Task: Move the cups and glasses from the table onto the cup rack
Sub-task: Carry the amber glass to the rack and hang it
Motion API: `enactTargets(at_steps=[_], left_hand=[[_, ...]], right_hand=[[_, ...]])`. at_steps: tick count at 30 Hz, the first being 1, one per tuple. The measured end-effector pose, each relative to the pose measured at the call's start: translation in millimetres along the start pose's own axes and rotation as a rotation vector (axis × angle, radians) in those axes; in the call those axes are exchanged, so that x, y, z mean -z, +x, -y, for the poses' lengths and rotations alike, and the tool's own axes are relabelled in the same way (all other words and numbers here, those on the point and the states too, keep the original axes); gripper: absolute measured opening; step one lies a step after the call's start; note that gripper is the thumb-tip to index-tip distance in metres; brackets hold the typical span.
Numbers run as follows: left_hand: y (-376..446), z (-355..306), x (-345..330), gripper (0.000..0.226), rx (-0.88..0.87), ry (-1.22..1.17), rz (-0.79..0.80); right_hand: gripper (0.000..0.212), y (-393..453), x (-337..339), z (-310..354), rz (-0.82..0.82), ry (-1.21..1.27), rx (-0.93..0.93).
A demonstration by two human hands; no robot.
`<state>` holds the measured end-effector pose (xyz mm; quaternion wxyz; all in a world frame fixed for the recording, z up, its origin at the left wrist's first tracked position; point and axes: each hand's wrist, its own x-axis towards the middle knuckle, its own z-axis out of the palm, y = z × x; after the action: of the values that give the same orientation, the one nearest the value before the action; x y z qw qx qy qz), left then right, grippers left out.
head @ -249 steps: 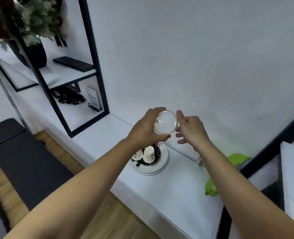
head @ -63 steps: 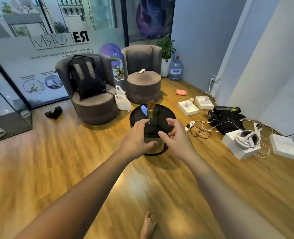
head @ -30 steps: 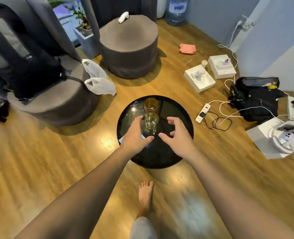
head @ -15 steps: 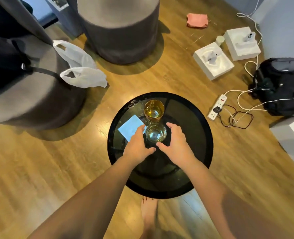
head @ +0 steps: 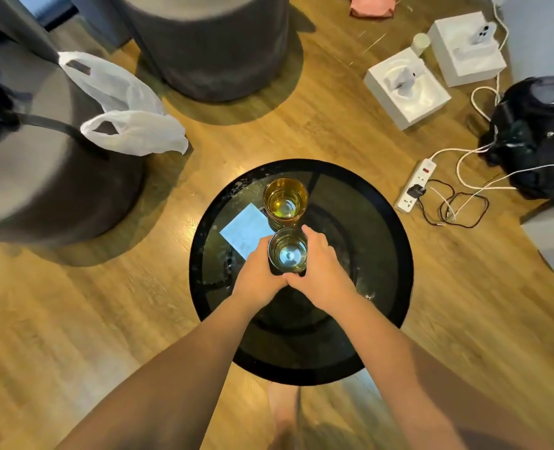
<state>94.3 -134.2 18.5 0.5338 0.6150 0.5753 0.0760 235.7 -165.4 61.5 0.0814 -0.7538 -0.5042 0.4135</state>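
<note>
A clear drinking glass [head: 288, 253] stands near the middle of the round black glass table [head: 379, 264]. My left hand [head: 258, 274] wraps its left side and my right hand [head: 321, 271] wraps its right side, both curled round it with thumbs meeting at the front. Just behind it stands an amber glass [head: 284, 200], untouched. A light blue card [head: 245, 230] lies on the table to the left of the glasses. The cup rack is out of view.
Two grey round armchairs [head: 51, 177] [head: 210, 43] stand behind and left of the table, with a white plastic bag [head: 126, 115] between them. At right lie white boxes [head: 405, 87], a power strip [head: 416, 185] with cables, and a black bag [head: 542, 138]. My bare foot [head: 283, 414] is below the table.
I walked from the cup rack to the table and leaned over it. Both hands, apart on either side of the clear glass half a second ago, have closed round it.
</note>
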Motion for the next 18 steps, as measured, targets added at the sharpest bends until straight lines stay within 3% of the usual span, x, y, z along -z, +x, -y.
enactTargets(at_steps=[7, 18], left_hand=[[-41.9, -51.3, 14.9, 0.074, -0.082, -0.128, 0.024], [-148.4, -278.9, 43.3, 0.085, -0.454, -0.319, -0.035]], right_hand=[[0.100, -46.8, 48.1, 13.2, -0.079, 0.182, 0.047], [0.088, -198.2, 230.1, 104.5, -0.634, 0.562, 0.153]])
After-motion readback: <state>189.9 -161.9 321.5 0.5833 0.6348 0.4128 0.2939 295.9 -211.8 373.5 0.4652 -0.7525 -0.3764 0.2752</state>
